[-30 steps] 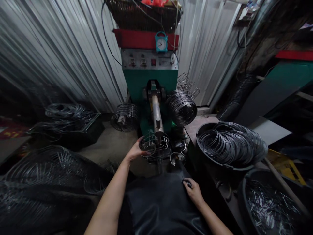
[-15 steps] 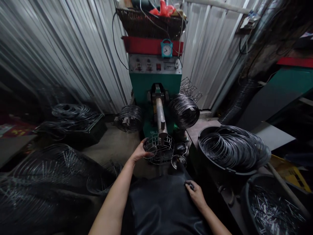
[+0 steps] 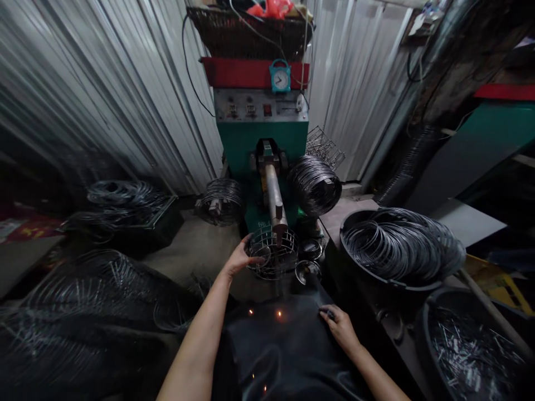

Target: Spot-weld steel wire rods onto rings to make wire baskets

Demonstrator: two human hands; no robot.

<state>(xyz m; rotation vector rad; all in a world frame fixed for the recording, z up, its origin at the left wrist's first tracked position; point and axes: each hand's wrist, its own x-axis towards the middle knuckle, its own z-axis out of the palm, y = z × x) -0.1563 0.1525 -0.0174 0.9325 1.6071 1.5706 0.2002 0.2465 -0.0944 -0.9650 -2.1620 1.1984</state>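
My left hand [image 3: 241, 258] grips the left rim of a round wire cage [image 3: 273, 253] that sits under the tip of the metal arm [image 3: 273, 197] of a green machine [image 3: 261, 139]. Orange sparks [image 3: 279, 314] dot the black apron [image 3: 284, 351] over my lap. My right hand [image 3: 340, 326] rests on the apron's right side, fingers curled round a small dark thing I cannot make out.
A black tub of wire rings [image 3: 397, 248] stands at right, with a tub of short wire pieces [image 3: 472, 351] nearer. Wire coils [image 3: 315, 184] hang on both sides of the machine. More wire cages [image 3: 83, 301] pile up at left. Corrugated metal walls [image 3: 125, 100] close in behind.
Sparks have appeared on the apron below the cage. Both hands have stayed about where they were; the view shifted slightly.
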